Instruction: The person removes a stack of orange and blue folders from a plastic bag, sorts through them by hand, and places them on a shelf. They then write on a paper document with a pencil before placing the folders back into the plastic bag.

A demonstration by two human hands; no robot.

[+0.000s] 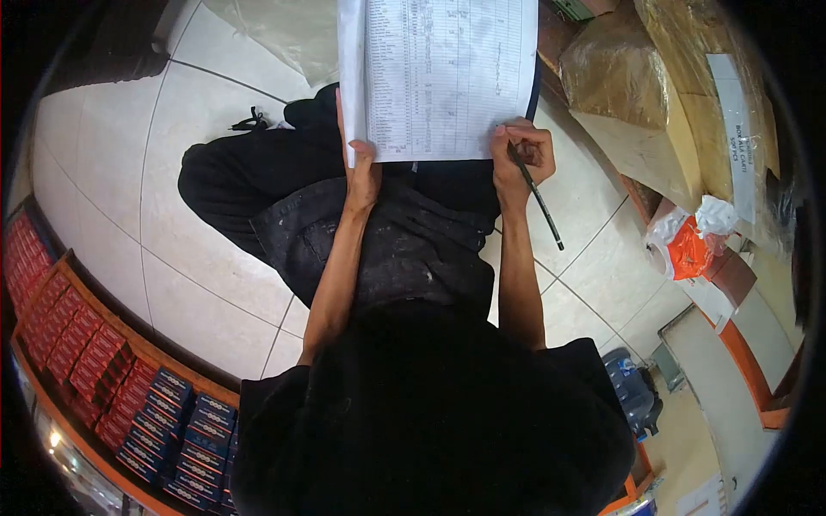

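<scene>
A stack of printed paper sheets with a table of rows and some handwritten marks rests over my crossed legs. My left hand grips its lower left corner, thumb on top and fingers underneath. At the lower right corner, my right hand pinches a dark pencil, whose tip end is near the paper's edge and whose other end points down and right. Dark trousers and a stained apron lie under the sheets.
Red boxes and dark blue boxes fill an orange-edged shelf at lower left. Wrapped cardboard boxes stand at right, with an orange plastic bag below them. A large water bottle is at lower right. White floor tiles surround me.
</scene>
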